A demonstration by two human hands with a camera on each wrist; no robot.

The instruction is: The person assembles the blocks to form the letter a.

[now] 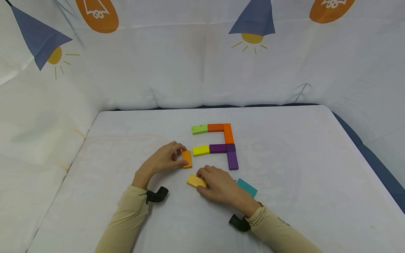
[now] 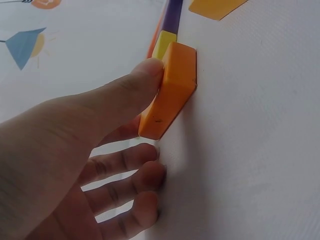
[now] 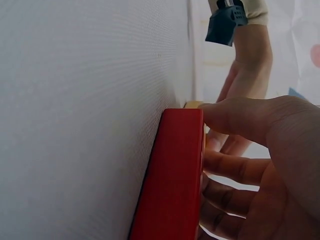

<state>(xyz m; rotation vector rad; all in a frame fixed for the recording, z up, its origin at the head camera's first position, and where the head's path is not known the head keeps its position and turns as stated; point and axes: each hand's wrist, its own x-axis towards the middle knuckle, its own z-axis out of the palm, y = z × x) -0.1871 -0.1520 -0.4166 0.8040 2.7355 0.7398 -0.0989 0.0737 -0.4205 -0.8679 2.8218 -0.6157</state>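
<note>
My left hand (image 1: 166, 158) pinches an orange block (image 1: 187, 159) between thumb and index finger, at the left end of a row of blocks. In the left wrist view the thumb lies along one side of this orange block (image 2: 172, 85), other fingers loosely bent below. My right hand (image 1: 219, 184) grips the right end of a light yellow-orange block (image 1: 194, 180) nearer the front. A red block (image 3: 172, 175) lies below the right palm in the right wrist view, hidden from the head view. Just past the orange block sits a bright yellow block (image 1: 201, 150).
Purple blocks (image 1: 232, 160) join the yellow one and meet an upright orange-red block (image 1: 228, 133). From its top run a red-orange block (image 1: 215, 128) and a lime green block (image 1: 199, 129). A teal block (image 1: 246, 187) lies beside the right wrist on the white table (image 1: 300, 168).
</note>
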